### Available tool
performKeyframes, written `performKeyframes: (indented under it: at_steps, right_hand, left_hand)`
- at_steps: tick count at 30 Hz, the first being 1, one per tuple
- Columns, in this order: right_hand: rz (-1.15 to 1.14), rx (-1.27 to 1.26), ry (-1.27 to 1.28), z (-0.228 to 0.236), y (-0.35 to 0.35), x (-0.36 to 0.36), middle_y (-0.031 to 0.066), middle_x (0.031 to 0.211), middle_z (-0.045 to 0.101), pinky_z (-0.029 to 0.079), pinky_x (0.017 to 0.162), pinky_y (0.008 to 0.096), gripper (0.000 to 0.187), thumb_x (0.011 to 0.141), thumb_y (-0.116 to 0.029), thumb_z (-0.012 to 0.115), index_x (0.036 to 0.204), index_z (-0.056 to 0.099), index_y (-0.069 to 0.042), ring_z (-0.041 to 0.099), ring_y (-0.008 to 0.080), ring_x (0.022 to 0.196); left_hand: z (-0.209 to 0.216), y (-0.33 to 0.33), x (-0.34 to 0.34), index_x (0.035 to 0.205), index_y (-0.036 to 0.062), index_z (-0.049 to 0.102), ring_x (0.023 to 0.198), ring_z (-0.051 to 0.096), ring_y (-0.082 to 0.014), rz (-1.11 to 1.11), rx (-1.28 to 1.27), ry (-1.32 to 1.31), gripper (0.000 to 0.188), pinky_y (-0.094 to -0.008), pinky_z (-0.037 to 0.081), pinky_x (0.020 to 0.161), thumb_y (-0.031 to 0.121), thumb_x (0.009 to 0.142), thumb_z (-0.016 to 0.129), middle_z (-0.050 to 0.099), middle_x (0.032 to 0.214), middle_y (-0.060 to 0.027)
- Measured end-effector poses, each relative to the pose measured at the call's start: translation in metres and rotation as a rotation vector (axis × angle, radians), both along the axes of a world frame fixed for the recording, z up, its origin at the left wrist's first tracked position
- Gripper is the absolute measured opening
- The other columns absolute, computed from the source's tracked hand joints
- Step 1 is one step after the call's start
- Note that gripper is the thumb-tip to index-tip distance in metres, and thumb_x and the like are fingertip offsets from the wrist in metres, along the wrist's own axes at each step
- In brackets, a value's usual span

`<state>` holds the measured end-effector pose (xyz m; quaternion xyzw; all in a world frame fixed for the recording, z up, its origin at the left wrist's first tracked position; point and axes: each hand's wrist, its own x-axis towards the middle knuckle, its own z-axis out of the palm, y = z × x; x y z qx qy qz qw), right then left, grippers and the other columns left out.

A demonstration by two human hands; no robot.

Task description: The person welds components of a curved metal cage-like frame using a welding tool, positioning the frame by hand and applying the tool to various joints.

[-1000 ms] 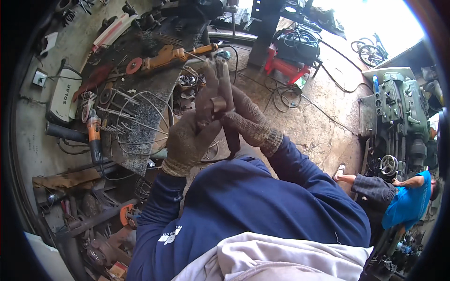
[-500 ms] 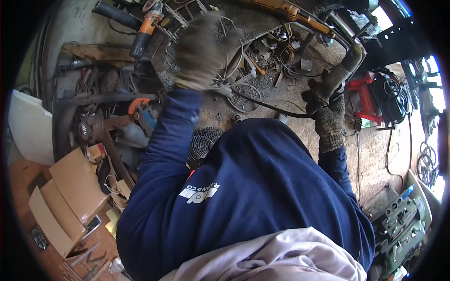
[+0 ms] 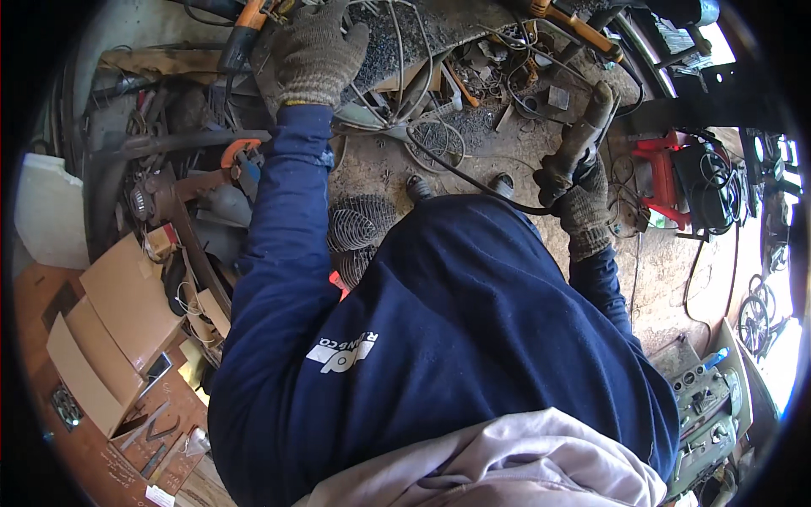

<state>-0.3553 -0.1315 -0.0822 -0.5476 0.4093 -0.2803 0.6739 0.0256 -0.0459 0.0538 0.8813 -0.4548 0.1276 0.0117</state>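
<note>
My left hand (image 3: 317,57), in a grey knit glove, reaches forward over the workbench at the upper left. Its thumb stands out to the side, the fingers look stretched, and nothing shows in its grip. Just right of it rises a frame of thin bent metal rods (image 3: 400,68). My right hand (image 3: 579,190), gloved too and darkened on the fingers, is closed around a grey cylindrical power tool (image 3: 589,135), tilted with its far end up and right. A black cable (image 3: 473,180) runs left from beside this hand. The glove hides part of the tool.
An orange and black angle grinder (image 3: 242,38) lies at the upper left. Scraps and wires litter the bench ahead. Coiled wire mesh (image 3: 351,224) lies below my left forearm. A red and black machine (image 3: 676,177) stands right, an open cardboard box (image 3: 127,313) left, a grey-green machine (image 3: 710,406) lower right.
My left hand has moved left and forward, away from the rod frame's middle, and is no longer blurred. My right hand still holds the tool, slightly lower in view. The whole view has shifted a little.
</note>
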Motion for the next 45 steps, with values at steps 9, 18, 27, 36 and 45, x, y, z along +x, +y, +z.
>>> performKeyframes:
  at_steps: [9, 18, 27, 36, 45]
  right_hand:
    - [-0.05, 0.165, -0.091, 0.014, 0.01, 0.006, 0.0066, 0.105, 0.066, 0.058, 0.076, 0.0336, 0.042, 0.088, -0.004, 0.074, 0.124, 0.052, -0.006, 0.067, 0.0176, 0.091]
    - [-0.024, 0.203, -0.127, 0.037, 0.019, 0.014, 0.0099, 0.089, 0.069, 0.052, 0.049, 0.0311, 0.037, 0.088, -0.008, 0.075, 0.12, 0.056, -0.009, 0.068, 0.0224, 0.067]
    - [-0.057, 0.236, -0.184, 0.026, 0.015, 0.014, 0.0058, 0.09, 0.064, 0.056, 0.057, 0.0332, 0.035, 0.09, -0.001, 0.07, 0.119, 0.053, -0.01, 0.065, 0.0191, 0.07]
    - [-0.002, 0.256, -0.22, -0.001, 0.009, 0.007, 0.0084, 0.105, 0.064, 0.059, 0.074, 0.0368, 0.045, 0.086, -0.001, 0.073, 0.126, 0.052, -0.006, 0.067, 0.0217, 0.087]
    - [-0.02, 0.138, -0.238, -0.012, 0.011, 0.011, 0.0099, 0.093, 0.066, 0.06, 0.064, 0.0381, 0.032, 0.088, -0.005, 0.074, 0.116, 0.057, -0.006, 0.068, 0.0224, 0.074]
  left_hand:
    - [0.005, -0.008, 0.062, 0.145, 0.01, 0.05, 0.134, 0.048, -0.038, -0.172, 0.075, 0.551, 0.056, -0.0492, 0.043, 0.109, 0.044, 0.101, 0.053, 0.05, 0.148, -0.0158]
    - [0.023, 0.031, 0.07, 0.141, 0.0072, 0.053, 0.126, 0.055, -0.0325, -0.22, -0.18, 0.709, 0.061, -0.0438, 0.046, 0.104, 0.05, 0.098, 0.059, 0.055, 0.139, -0.017]
    - [-0.025, 0.062, -0.026, 0.14, 0.0132, 0.054, 0.126, 0.051, -0.042, -0.3, -0.258, 0.072, 0.081, -0.055, 0.039, 0.107, 0.067, 0.081, 0.067, 0.053, 0.133, -0.0252]
    - [-0.035, 0.058, -0.024, 0.136, 0.0143, 0.054, 0.117, 0.06, -0.0404, -0.267, -0.216, 0.075, 0.075, -0.0558, 0.039, 0.106, 0.066, 0.083, 0.067, 0.062, 0.126, -0.0217]
    - [-0.027, 0.049, -0.046, 0.15, 0.0211, 0.033, 0.105, 0.066, -0.0442, 0.034, -0.025, 0.346, 0.077, -0.056, 0.051, 0.092, 0.049, 0.086, 0.066, 0.064, 0.125, -0.0221]
